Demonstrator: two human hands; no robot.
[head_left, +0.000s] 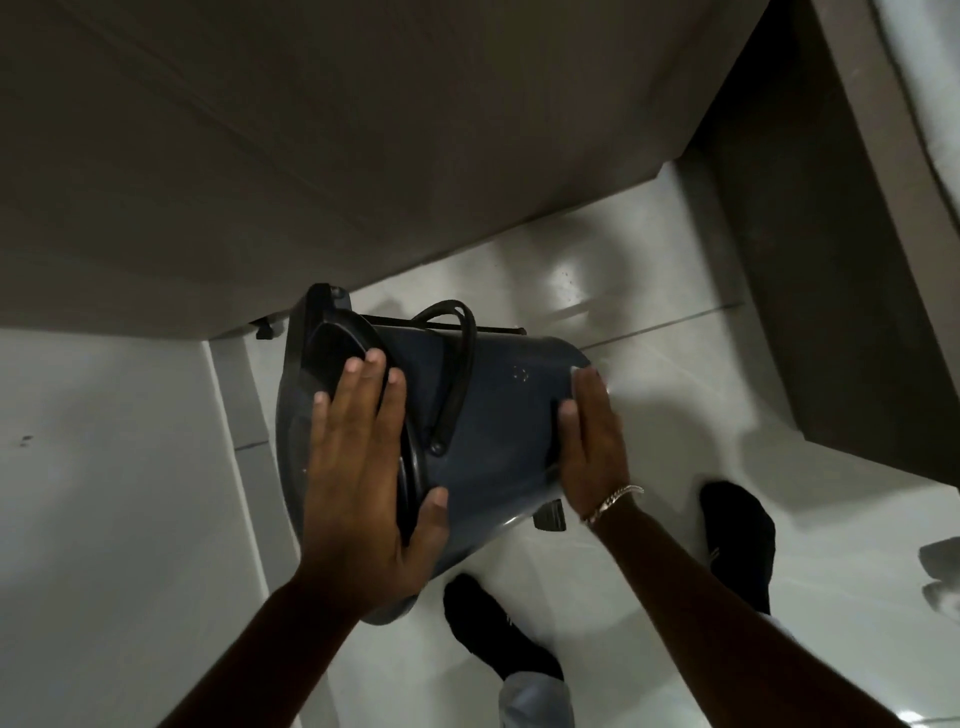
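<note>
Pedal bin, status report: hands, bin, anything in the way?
Left hand flat on lid end, right hand flat on base end. Pedal bin tipped sideways between them. Socked feet close below.

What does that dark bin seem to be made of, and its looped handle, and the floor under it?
The bin looks like moulded plastic, dark blue-grey with a soft sheen and smooth walls. Its looped handle could be black plastic or coated wire; unclear which. The floor seems glazed tile: glossy white, reflections, thin joint lines.
</note>
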